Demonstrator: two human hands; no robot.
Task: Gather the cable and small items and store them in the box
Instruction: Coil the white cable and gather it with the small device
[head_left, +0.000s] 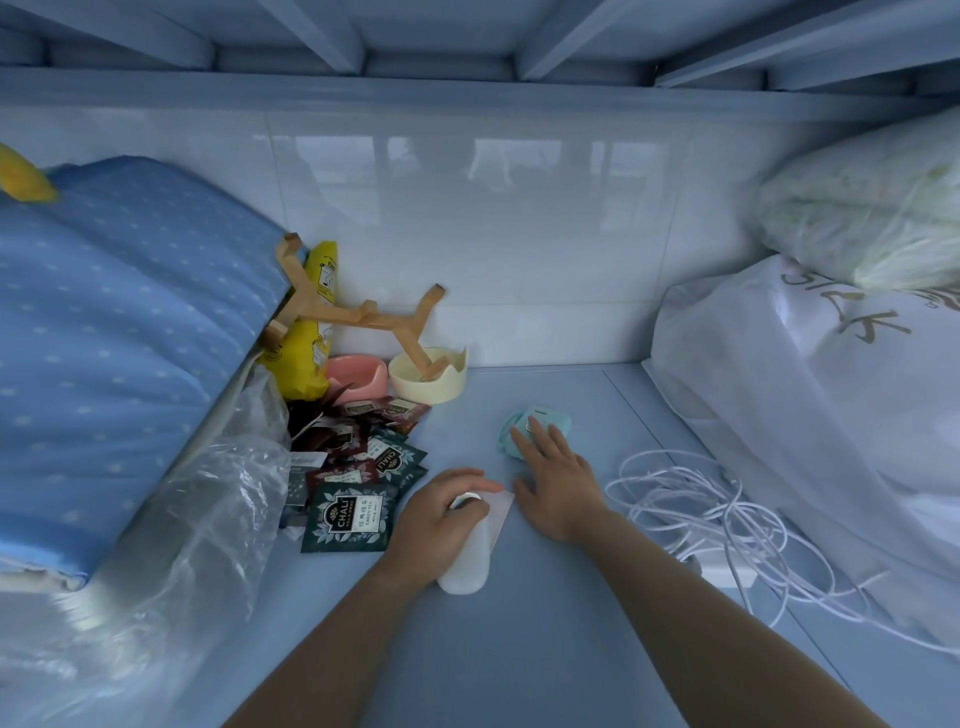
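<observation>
Two hands: left hand (441, 519) fingers clenched around one white plastic bottle (467, 561), right hand (553, 467) fingers spread, touching one mint-green round case (511, 431).

My left hand (441, 514) curls closed, knuckles up, forearm angling in from below. My right hand (553, 480) lies flat, palm down, fingers (540, 439) spread and stretched forward.

glossy tiled wall (519, 218), wooden stand (363, 312) (pale), crinkly plastic bag (208, 493)
</observation>
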